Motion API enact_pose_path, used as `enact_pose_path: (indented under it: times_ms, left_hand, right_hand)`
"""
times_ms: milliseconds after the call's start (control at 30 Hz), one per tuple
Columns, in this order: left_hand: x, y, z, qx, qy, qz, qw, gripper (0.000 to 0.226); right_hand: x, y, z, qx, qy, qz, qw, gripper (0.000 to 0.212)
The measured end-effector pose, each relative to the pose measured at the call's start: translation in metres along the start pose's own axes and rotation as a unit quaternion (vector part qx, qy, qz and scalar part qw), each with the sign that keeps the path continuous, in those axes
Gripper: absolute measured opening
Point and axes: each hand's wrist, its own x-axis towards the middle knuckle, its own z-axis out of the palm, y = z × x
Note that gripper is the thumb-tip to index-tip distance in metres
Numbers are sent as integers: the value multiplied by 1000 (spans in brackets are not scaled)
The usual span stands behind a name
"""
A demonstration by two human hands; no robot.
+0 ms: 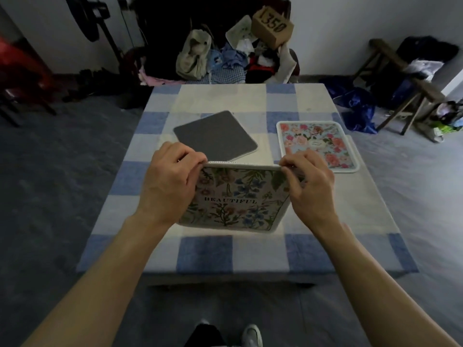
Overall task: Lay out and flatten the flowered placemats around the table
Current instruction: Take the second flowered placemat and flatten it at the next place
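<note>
I hold a cream flowered placemat [235, 199] printed with the word BEAUTIFUL above the near middle of the table, flower side toward me. My left hand [172, 181] pinches its top left corner and my right hand [310, 181] pinches its top right corner. Its lower edge hangs close to the cloth. A pink flowered placemat [317, 144] lies flat at the table's right side. Another mat [215, 135] lies grey side up, turned at an angle, in the middle of the table.
The table wears a blue and white checked cloth [225, 251]. Behind its far edge stands a pile of clothes, bags and a cardboard box [271, 26]. A wooden stool [400, 78] with bags stands at the right. My feet show below the near edge.
</note>
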Motion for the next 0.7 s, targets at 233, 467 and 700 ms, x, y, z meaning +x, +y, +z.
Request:
enact_pose_path:
  times_ms: [233,467,700]
  left_hand:
    - [-16,-2,13,-44,-29,-23,998,7]
    - [-41,-19,33,-65,-70,-34,995,7]
    - [-35,-27,65,-73,-85,-24,993,6]
  right_hand:
    - [-13,0,4,-40,-21,27,999,7]
    - [-28,6,28,-68,-18,39,997,8]
    - [-38,31,43,-77,-32,68,994,11]
